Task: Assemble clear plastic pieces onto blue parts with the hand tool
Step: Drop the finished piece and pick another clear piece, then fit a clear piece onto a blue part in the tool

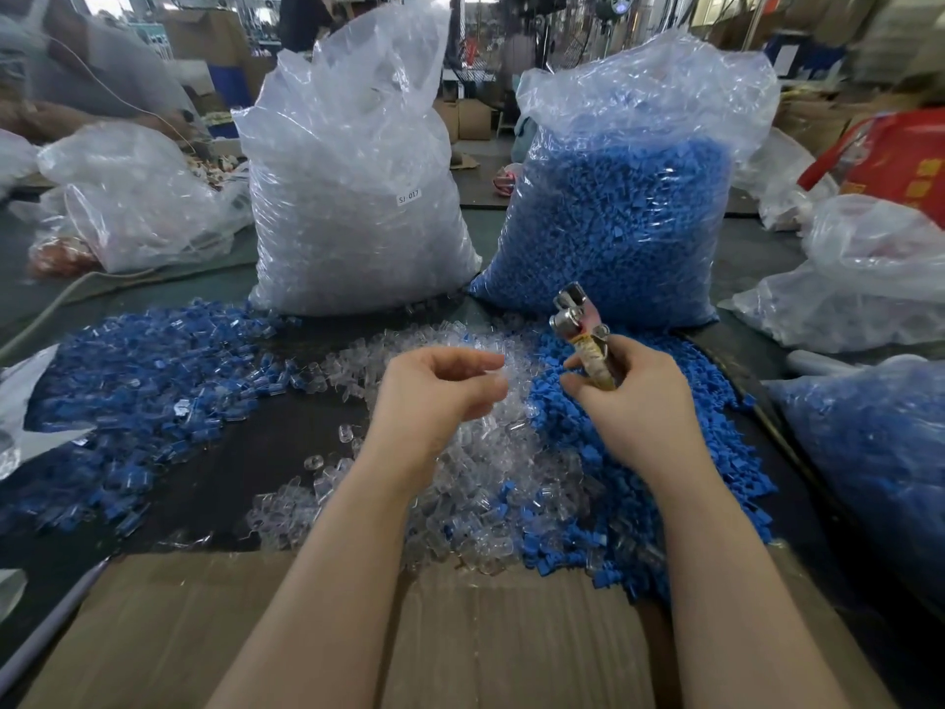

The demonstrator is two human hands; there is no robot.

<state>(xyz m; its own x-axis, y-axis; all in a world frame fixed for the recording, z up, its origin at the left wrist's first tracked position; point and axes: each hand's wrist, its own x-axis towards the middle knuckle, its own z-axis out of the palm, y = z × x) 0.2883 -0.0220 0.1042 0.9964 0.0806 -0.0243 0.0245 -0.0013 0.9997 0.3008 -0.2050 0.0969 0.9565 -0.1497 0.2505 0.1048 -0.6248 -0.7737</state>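
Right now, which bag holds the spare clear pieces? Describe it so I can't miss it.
Two tall stuffed bags stand at the back of the table. Take the clear-piece bag, left of the blue-part bag. It alone looks whitish throughout and bears a small white label.

Two hands, one hand tool [583, 324]; behind it stand two big bags, one of clear pieces [353, 197], one of blue parts [624, 222]; loose pieces too many to count

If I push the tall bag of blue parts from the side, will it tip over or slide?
The bag of blue parts looks filled most of the way and wide at its base, so it probably resists tipping. Its thin film would likely dent first. It seems heavy, so hard to slide.
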